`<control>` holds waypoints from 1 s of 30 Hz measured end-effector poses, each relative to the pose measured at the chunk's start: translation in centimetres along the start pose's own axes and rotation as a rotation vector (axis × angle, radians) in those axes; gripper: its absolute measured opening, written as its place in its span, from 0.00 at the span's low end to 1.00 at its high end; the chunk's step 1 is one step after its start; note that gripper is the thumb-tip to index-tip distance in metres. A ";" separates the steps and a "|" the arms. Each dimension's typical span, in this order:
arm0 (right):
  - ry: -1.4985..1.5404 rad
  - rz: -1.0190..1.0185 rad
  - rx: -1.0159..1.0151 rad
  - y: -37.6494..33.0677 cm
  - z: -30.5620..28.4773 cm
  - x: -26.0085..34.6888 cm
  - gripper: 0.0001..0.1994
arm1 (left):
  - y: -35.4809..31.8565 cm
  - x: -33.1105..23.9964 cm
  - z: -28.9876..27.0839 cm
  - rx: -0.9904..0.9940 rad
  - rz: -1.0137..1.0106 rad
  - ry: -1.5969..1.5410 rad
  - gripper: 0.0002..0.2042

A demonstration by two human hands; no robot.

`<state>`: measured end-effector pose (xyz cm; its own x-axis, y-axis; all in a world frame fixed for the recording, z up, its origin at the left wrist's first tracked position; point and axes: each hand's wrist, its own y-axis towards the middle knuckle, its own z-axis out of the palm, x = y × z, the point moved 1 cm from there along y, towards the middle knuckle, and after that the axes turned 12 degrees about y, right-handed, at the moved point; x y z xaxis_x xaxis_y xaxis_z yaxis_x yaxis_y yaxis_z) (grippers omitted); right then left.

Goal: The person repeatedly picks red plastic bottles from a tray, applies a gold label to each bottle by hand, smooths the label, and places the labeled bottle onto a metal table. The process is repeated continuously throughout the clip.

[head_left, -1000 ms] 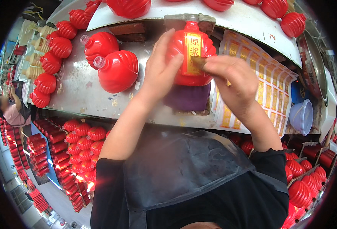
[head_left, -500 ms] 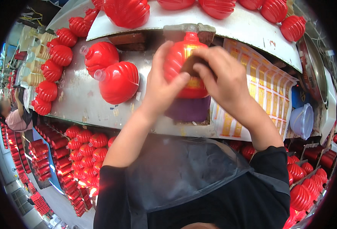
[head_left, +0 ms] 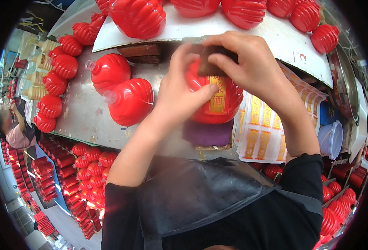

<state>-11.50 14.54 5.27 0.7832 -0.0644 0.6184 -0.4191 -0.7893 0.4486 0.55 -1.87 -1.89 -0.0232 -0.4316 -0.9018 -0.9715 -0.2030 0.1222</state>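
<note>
The right hand [head_left: 250,56] is gripping a dark brown pad [head_left: 209,63] and is holding it over the upper end of a gold label [head_left: 218,102]. The left hand [head_left: 176,89] is spreading wide: its thumb is resting on the label's left side, while its fingers, partly blurred, are lying along the left of the red bottle [head_left: 234,100]. The label is already sitting lengthwise on the bottle, so this one is looking well along; whether the upper end is lying flat, the pad is hiding. The bottle is resting near the middle of the counter [head_left: 78,114], with a purple cloth [head_left: 211,135] showing between it and the near edge. Toward the right end, a label sheet [head_left: 252,135] is bearing more gold labels. Toward the left end, two unlabelled-looking bottles [head_left: 130,104] are resting side by side. Along the far edge, a white board [head_left: 294,52] is carrying others.
</note>
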 end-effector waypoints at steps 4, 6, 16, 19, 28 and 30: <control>-0.185 -0.014 -0.023 1.1 0.7 -1.7 0.14 | 1.3 -1.1 0.1 -0.001 -0.058 0.041 0.41; -0.254 -0.066 -0.052 1.4 0.9 -2.1 0.13 | 2.2 -1.3 0.3 0.028 -0.145 0.057 0.34; -0.158 -0.287 -0.267 -6.0 1.5 1.1 0.11 | 3.1 0.0 1.0 0.035 -0.207 -0.219 0.11; -0.094 -0.385 -0.115 -10.2 3.1 3.2 0.13 | 2.8 0.0 1.2 -0.005 -0.188 -0.236 0.11; 0.188 0.078 -0.236 -9.0 3.0 3.7 0.17 | 1.9 -0.3 0.9 -0.010 -0.165 -0.289 0.10; 0.049 0.071 -0.282 -7.5 2.5 3.6 0.17 | 0.9 -0.6 0.9 -0.013 -0.155 -0.329 0.10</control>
<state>-4.34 18.67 2.52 0.7270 -0.0789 0.6821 -0.5888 -0.5827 0.5602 -0.57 -0.99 -1.58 0.0475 -0.0891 -0.9949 -0.9665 -0.2555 -0.0232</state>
